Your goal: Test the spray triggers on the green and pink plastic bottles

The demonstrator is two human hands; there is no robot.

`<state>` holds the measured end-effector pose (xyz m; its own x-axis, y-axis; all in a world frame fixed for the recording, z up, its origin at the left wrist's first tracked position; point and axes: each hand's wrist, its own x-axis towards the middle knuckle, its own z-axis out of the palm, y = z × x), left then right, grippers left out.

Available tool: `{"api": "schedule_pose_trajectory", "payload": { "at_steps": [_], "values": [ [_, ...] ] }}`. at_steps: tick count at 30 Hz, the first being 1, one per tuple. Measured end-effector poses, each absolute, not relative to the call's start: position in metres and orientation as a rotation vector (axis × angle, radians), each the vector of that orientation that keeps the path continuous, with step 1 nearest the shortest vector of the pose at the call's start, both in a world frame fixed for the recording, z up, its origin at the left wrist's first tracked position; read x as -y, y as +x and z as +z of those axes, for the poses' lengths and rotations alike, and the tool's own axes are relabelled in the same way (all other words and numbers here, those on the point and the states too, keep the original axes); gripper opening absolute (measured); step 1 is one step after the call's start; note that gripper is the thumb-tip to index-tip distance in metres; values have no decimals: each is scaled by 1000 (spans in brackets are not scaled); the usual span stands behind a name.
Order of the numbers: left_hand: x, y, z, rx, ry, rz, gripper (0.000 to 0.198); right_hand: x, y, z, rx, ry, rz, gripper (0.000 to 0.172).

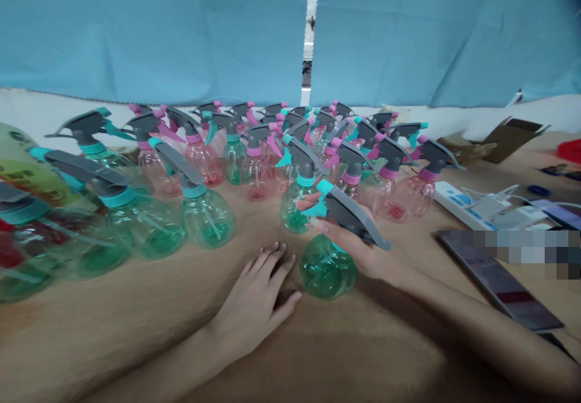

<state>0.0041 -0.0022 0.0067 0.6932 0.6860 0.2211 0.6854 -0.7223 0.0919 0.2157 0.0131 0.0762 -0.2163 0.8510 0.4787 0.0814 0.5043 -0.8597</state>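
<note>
My right hand (pixel 358 249) is wrapped round the neck of a green spray bottle (pixel 329 270) with a grey and turquoise trigger head. Its fingers reach past the turquoise trigger, and the palm hides part of the collar. Palm down on the table (pixel 181 330), my left hand (pixel 258 297) lies just left of that bottle with its fingers spread, holding nothing. Right behind the held bottle stands another green spray bottle (pixel 295 209). A further green spray bottle (pixel 209 218) is beyond my left hand.
Several pink and green spray bottles (pixel 258 176) crowd the back of the table, with more at the left. To the right are a white power strip (pixel 463 206), a dark flat tablet-like device (pixel 499 282) and an open cardboard box (pixel 511 140). Blue sheeting (pixel 158 34) covers the wall.
</note>
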Motion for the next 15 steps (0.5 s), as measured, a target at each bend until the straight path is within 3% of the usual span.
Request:
{"api": "schedule_pose_trajectory", "payload": {
  "at_steps": [15],
  "values": [
    [2,5,7,-1181,2895,349,52,-14,217,79,1704,-911,727,5]
  ]
}}
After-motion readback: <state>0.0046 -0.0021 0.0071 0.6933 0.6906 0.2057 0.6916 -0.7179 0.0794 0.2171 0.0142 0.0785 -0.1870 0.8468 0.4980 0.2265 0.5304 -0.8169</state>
